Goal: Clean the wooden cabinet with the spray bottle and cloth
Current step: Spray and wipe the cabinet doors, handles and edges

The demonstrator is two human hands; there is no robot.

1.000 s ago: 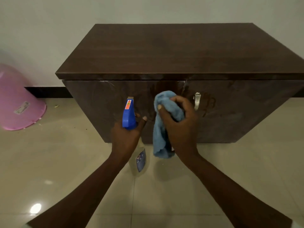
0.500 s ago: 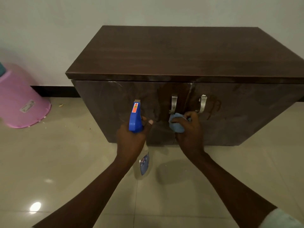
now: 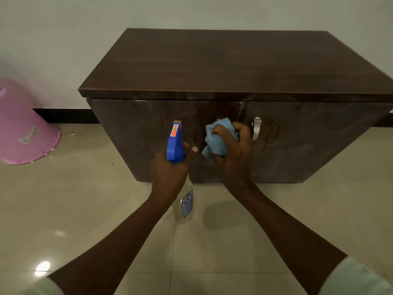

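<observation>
Dark brown wooden cabinet is standing on the glossy beige tiled floor against a pale wall. Right hand is clenching a bunched light blue cloth and pressing it against the cabinet front near the door seam, just left of a silver metal handle; a second handle is possibly hidden behind the cloth. Left hand is gripping a clear spray bottle with a blue trigger head, nozzle pointing at the left door. Overturned pink plastic tub is lying at far left.
</observation>
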